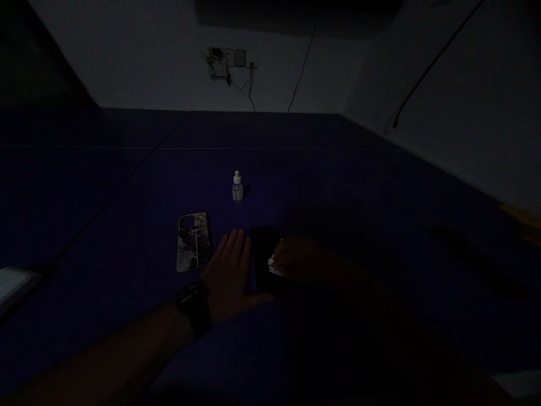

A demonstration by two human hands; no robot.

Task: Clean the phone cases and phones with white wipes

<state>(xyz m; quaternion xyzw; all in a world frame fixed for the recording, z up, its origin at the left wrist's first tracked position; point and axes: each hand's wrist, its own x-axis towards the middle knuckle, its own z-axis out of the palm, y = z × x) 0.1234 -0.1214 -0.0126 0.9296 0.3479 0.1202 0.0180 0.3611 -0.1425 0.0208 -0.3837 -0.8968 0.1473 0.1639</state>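
My left hand (230, 273) lies flat on the dark blue surface with fingers stretched out and a black watch (194, 307) on its wrist. Its thumb runs along the near edge of a dark flat slab (262, 248) that looks like a phone, face plain black. Over the slab's right side, my right hand (298, 258) is closed on a crumpled white tissue (275, 266), pressed on or just above it; deep shadow hides the exact contact. Left of my left hand lies a patterned phone case (193, 242) with a camera cutout. Farther back stands a small dropper bottle (237, 190), upright.
A pale boxy object (17, 285) sits at the far left edge. Wall sockets (232, 58) with plugs and cables are at the back. A dark long shape (477, 262) lies at the right, near something yellow (522, 217). The room is very dim.
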